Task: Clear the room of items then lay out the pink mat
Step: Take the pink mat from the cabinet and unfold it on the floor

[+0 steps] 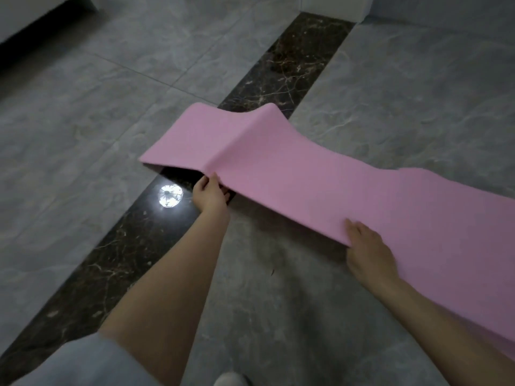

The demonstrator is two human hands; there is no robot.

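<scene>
The pink mat [306, 174] stretches across the floor from the centre to the lower right. It is wavy, with a raised ridge near its far left end, and its near edge is lifted off the tiles. My left hand [210, 195] grips the near edge just below the ridge, fingers curled under it. My right hand [369, 252] holds the near edge further right, thumb on top and fingers tucked beneath the mat.
The floor is grey marble tile [111, 107] crossed by a dark brown marble strip [292, 59] that runs under the mat's left end. A ceiling lamp's reflection [170, 195] shines on the strip. White furniture bases stand at top left [33, 12] and top right [337, 6].
</scene>
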